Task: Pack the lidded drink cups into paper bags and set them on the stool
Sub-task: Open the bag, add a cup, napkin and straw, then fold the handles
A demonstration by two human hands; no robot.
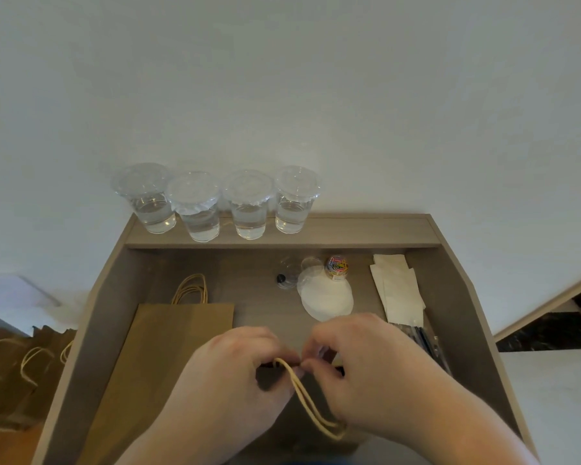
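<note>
On the back ledge: row of four clear lidded cups (198, 209), upright, side by side, each part full of clear liquid; they stand against the white wall.
At the near middle of the desk: left hand (235, 367) and right hand (359, 370), knuckles up, fingertips almost meeting.
Left hand: fingers curled, tips pinching the top edge of the held bag (270, 377) at the root of its handles.
Right hand: thumb and forefinger curled in a pinch on the same edge, just beside the left fingertips.
Held bag: brown paper, mostly hidden under both hands; whether its mouth is open cannot be told.
Twine handles (311, 407): two pale loops running from the pinch toward the person, passing under the right wrist.
Left of the hands: flat bags (168, 347), brown, lying on the desk (114, 297), handles pointing to the ledge.
Beyond the desk's left side, lower down: standing bags (14, 370), handles up.
Middle of the desk: white paper discs (327, 298); touching them behind, a paper-clip jar (337, 267).
Right side: white napkins (398, 290); wrapped straws (426, 340) nearer the person.
</note>
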